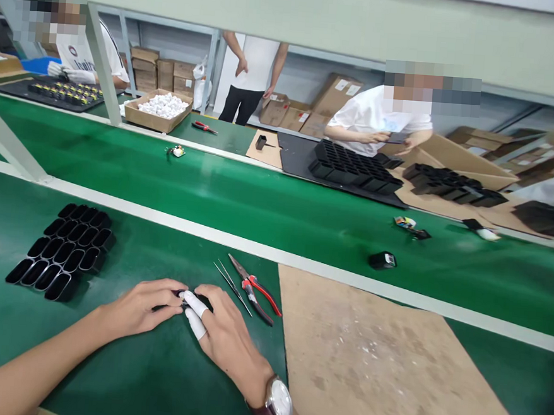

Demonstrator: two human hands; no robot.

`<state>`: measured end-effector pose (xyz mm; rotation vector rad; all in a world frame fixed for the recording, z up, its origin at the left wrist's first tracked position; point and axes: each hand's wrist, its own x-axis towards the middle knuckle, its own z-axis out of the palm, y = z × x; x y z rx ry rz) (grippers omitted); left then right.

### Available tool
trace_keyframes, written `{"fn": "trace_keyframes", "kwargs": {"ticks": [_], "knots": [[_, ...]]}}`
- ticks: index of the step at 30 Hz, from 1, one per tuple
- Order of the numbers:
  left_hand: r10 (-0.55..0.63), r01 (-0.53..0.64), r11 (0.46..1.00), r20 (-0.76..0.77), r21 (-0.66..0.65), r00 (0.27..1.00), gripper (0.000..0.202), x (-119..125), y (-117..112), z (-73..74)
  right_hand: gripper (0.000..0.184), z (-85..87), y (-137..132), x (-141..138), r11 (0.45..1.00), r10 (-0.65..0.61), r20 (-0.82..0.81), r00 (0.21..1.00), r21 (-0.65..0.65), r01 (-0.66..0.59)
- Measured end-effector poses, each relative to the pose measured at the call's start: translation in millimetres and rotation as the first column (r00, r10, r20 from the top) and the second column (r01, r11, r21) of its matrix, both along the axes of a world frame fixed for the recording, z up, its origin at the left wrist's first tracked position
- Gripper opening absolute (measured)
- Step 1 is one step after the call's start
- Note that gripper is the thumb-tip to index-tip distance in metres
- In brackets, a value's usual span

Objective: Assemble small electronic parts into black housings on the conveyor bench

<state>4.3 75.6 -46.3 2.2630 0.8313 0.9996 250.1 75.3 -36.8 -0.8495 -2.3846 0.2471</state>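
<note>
My left hand [149, 306] pinches a small black part [184, 301] over the green bench. Meeting it from the other side, my right hand [225, 330] closes on the same part with thumb and forefinger, both in white finger cots. The fingers cover most of the part, so its kind cannot be made out. Just beyond my right hand lie tweezers [233, 286] and long-nose pliers [254, 291] with red and black handles. Rows of black open-topped plastic housings [63, 249] stand to the left of my hands.
A cardboard sheet [389, 361] covers the bench at right. Behind a white rail [264, 251], a green conveyor belt [202, 196] carries a black housing [382, 260] and small wired circuit boards [406, 224]. Across it, co-workers sit near a housing stack [355, 169] and a white-parts box [163, 111].
</note>
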Motion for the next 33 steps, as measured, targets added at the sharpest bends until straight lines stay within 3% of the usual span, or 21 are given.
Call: {"fn": "trace_keyframes", "kwargs": {"ticks": [5,13,21,26,33], "knots": [[0.006,-0.006,1.0,-0.014,0.014,1.0,0.008,1,-1,1.1,0.046,-3.0,0,3,0.995,0.031,-0.061,0.998,-0.095,-0.036],[0.015,-0.016,1.0,-0.051,-0.006,0.999,0.011,2,-1,8.0,0.04,2.0,4,3,0.964,0.04,-0.162,0.986,-0.253,-0.081],[0.002,-0.003,1.0,-0.04,-0.014,0.999,0.007,3,0,9.5,0.034,-0.5,3,7,0.956,0.005,-0.189,0.982,-0.286,-0.06],[-0.015,0.014,0.999,-0.028,-0.03,1.0,0.008,3,0,11.1,0.038,-0.6,2,9,0.936,-0.05,-0.295,0.954,-0.348,-0.058],[-0.013,0.012,0.999,-0.022,-0.041,1.0,0.008,3,0,10.4,0.04,1.3,1,9,0.96,0.003,-0.167,0.986,-0.275,-0.049]]}}
